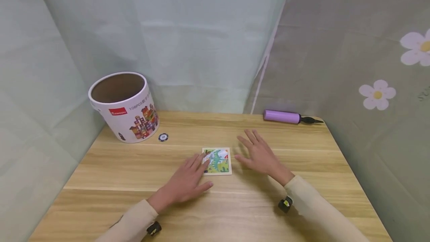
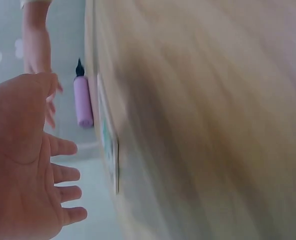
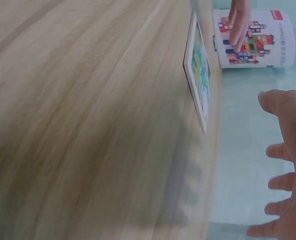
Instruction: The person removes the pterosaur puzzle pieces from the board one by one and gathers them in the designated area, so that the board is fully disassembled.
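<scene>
A small square puzzle board (image 1: 220, 165) with a dinosaur picture and a pale frame lies flat on the wooden table. My left hand (image 1: 184, 178) is over its left side, fingers extended and overlapping the picture's edge in the head view. To the board's right, my right hand (image 1: 260, 156) hovers with fingers spread and nothing held. In the left wrist view the left palm (image 2: 17, 155) is raised above the tabletop, empty. The right wrist view shows the right hand (image 3: 293, 165) with fingers apart, the puzzle board (image 3: 197, 70) lying beyond it.
A white bucket (image 1: 125, 122) printed with building blocks stands at the back left. Beside it lies a dark-rimmed poker chip (image 1: 163, 137). A purple hand pump (image 1: 282, 116) with a black nozzle rests near the back right edge. Fabric curtains (image 1: 201, 40) enclose the table's back and sides.
</scene>
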The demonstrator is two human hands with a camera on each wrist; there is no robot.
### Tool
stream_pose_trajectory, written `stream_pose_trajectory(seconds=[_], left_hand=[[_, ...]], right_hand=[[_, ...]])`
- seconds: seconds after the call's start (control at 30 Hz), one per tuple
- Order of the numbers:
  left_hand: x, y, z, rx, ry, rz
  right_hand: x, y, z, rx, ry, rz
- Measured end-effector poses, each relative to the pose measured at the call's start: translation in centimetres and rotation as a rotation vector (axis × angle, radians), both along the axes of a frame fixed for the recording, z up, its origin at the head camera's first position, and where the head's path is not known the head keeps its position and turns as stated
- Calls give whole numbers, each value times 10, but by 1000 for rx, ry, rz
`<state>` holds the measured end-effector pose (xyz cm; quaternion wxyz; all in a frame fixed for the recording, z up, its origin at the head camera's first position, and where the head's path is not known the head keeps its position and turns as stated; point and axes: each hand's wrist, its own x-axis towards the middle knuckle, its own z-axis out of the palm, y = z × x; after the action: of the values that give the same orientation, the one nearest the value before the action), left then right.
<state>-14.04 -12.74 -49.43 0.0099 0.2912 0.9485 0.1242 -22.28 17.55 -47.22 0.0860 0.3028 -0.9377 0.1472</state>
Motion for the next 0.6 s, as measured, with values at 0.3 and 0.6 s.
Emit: stream_pose_trajectory(seconds=[0.3, 0.6], left_hand=[[2, 28, -5, -42, -79, -97], [-5, 49, -5, -97, -114, -76]], right_hand=[[-14, -15, -6, -76, -41, 140], [-24, -30, -9, -96, -96, 207]])
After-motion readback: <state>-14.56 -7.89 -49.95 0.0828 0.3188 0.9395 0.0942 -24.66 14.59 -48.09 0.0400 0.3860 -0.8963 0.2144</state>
